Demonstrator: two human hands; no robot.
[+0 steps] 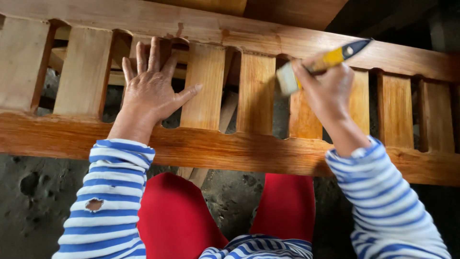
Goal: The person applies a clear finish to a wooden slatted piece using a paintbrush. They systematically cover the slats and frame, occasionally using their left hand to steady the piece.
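Varnished wood fills the upper half of the frame: a slatted wooden panel (230, 148), with two long rails running from left to right and short upright slats between them, glossy and orange-brown. The left hand (152, 91) lies open and flat on one slat in the upper left of the frame, fingers spread and pointing upward, thumb stretched toward the neighbouring slat. The right hand (326, 91), at upper right of centre, is closed around a paintbrush (318, 64); its yellow handle with a dark tip slants up toward the right, and its pale, blurred bristle head sits against the slat just left of the hand, below the upper rail. Both arms wear blue-and-white striped sleeves (115, 201); the left one has a small hole near the elbow. Red trousers (177, 220) show at the bottom centre, the knees tucked under the lower rail. Rough grey floor (28, 201) shows at lower left and between the legs, and more pieces of timber (230, 108) are visible through the gaps between the slats.
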